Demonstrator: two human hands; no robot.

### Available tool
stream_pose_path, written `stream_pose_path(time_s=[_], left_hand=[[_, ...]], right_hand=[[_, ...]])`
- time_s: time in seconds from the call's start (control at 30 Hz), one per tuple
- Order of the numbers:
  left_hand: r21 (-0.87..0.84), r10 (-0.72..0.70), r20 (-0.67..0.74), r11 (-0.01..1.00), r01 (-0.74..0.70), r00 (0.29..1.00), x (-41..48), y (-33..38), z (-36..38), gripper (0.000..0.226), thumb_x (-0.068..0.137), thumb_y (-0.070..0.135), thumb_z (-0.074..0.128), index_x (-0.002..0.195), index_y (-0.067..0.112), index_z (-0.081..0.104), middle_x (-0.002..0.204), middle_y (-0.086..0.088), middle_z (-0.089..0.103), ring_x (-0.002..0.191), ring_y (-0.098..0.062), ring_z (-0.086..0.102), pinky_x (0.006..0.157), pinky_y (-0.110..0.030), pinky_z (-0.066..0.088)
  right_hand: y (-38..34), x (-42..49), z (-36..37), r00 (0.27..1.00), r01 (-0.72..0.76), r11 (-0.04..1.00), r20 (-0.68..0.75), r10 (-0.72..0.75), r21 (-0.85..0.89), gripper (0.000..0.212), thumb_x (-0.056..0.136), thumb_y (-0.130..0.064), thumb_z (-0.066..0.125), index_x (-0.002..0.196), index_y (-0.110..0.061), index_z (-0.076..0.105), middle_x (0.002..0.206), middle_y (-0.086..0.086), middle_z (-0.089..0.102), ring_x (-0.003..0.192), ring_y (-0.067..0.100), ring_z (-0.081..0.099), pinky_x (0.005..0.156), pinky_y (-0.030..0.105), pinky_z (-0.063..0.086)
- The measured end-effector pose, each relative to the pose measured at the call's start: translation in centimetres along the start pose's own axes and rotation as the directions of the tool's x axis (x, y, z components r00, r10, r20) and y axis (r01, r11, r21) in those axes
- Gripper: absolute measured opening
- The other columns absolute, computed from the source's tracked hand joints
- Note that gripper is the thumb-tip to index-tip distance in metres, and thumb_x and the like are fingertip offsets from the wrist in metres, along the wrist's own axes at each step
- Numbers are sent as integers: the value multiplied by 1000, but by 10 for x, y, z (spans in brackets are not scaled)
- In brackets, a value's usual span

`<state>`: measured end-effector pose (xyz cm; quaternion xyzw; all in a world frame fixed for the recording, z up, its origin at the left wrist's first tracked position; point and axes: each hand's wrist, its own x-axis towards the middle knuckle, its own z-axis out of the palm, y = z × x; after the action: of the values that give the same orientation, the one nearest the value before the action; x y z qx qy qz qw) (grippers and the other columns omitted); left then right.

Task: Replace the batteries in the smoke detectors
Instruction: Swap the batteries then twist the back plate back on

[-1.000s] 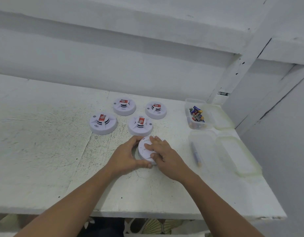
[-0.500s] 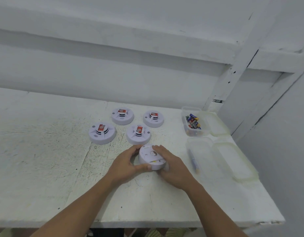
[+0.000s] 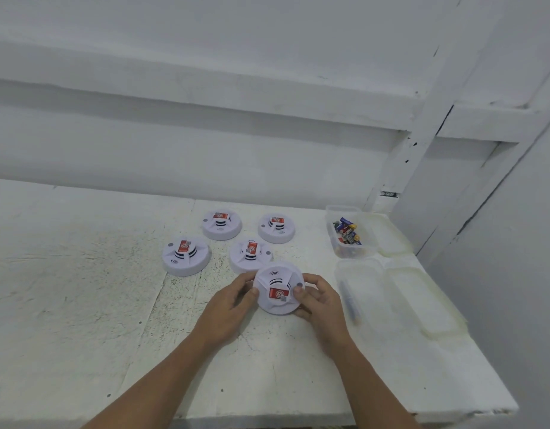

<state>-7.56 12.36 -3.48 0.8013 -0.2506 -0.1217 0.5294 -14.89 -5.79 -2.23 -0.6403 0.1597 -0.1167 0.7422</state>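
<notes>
A round white smoke detector [image 3: 279, 288] with a red label sits face up between my hands, lifted slightly off the white table [image 3: 81, 305]. My left hand [image 3: 228, 308] grips its left rim with the thumb on top. My right hand [image 3: 318, 300] grips its right rim, thumb on the face. Several more detectors lie face up behind it: one at the left [image 3: 186, 256], one just beyond [image 3: 250, 255], and two further back [image 3: 221, 224] [image 3: 276, 228].
A clear tub [image 3: 349, 233] holding several batteries stands at the back right, its lid [image 3: 391, 235] beside it. Nearer, a second clear tub [image 3: 360, 286] holds one blue battery [image 3: 349, 300], with its lid [image 3: 422, 298] to the right. The table's right edge is close.
The detector lay back side up a second ago; both hands have turned it over, and its labelled face now points up. The camera view has shifted slightly.
</notes>
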Motion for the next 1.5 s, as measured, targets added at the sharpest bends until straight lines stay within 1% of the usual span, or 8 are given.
stream_pose_path(time_s=[0.2, 0.33, 0.5, 0.63, 0.9, 1.0, 1.1, 1.5], left_hand=[[53, 49, 5, 997, -50, 999, -1, 1, 0, 33, 96, 46, 43, 129, 44, 49, 113, 35, 60, 105, 12, 55, 82, -18, 44], [59, 50, 13, 997, -51, 999, -1, 1, 0, 31, 97, 40, 48, 127, 45, 51, 111, 33, 62, 103, 12, 56, 84, -21, 45], [67, 62, 28, 996, -64, 998, -3, 1, 0, 34, 94, 44, 48, 128, 48, 49, 113, 32, 62, 106, 10, 56, 89, -25, 45], [42, 22, 15, 999, -23, 1000, -5, -1, 0, 35, 93, 44, 53, 127, 53, 49, 113, 26, 64, 108, 7, 56, 90, -25, 44], [-338, -38, -24, 941, 28, 999, 5, 14, 11, 32, 87, 25, 61, 119, 25, 64, 110, 6, 70, 105, -12, 65, 95, -42, 51], [-542, -99, 4, 836, 85, 995, 6, 15, 24, 34, 92, 4, 57, 124, 16, 60, 114, -11, 67, 105, -26, 65, 92, -47, 53], [-669, -132, 5, 736, 101, 991, 2, 15, 28, 38, 92, -4, 53, 128, 8, 56, 115, -23, 62, 102, -33, 66, 82, -40, 57], [-682, -149, -24, 725, 93, 989, -2, 13, 27, 34, 91, 0, 57, 119, 16, 63, 105, -19, 68, 96, -33, 69, 81, -48, 56]], right_hand=[[4, 1, -3, 999, -45, 998, -17, 45, 33, 33, 83, -21, 70, 110, -6, 59, 99, 16, 72, 95, 34, 69, 82, 48, 57], [5, -1, -4, 999, -46, 997, -18, 47, 55, 37, 77, -26, 69, 108, -9, 60, 99, 15, 73, 93, 32, 70, 79, 45, 58], [5, -3, -6, 998, -54, 996, -40, 57, 70, 12, 89, -12, 63, 101, -12, 60, 99, 16, 73, 89, 32, 71, 77, 45, 58], [5, -4, -6, 996, -64, 996, -56, 67, 57, 15, 91, -10, 58, 106, -9, 59, 98, 15, 73, 89, 33, 71, 74, 44, 58], [3, -6, -4, 993, -62, 994, -92, 70, 85, 13, 92, -11, 58, 104, -8, 58, 98, 16, 73, 88, 34, 71, 75, 46, 58], [4, -6, -5, 990, -72, 991, -110, 85, 115, 16, 92, -11, 58, 106, -6, 58, 100, 17, 72, 90, 35, 71, 77, 48, 58], [3, -7, -4, 993, -60, 994, -98, 69, 90, 13, 92, -10, 57, 104, -6, 58, 99, 16, 73, 89, 35, 71, 75, 47, 58], [4, -9, -4, 997, -23, 998, -71, 26, 53, 21, 92, -14, 60, 110, -5, 59, 101, 13, 73, 92, 28, 71, 69, 41, 59]])
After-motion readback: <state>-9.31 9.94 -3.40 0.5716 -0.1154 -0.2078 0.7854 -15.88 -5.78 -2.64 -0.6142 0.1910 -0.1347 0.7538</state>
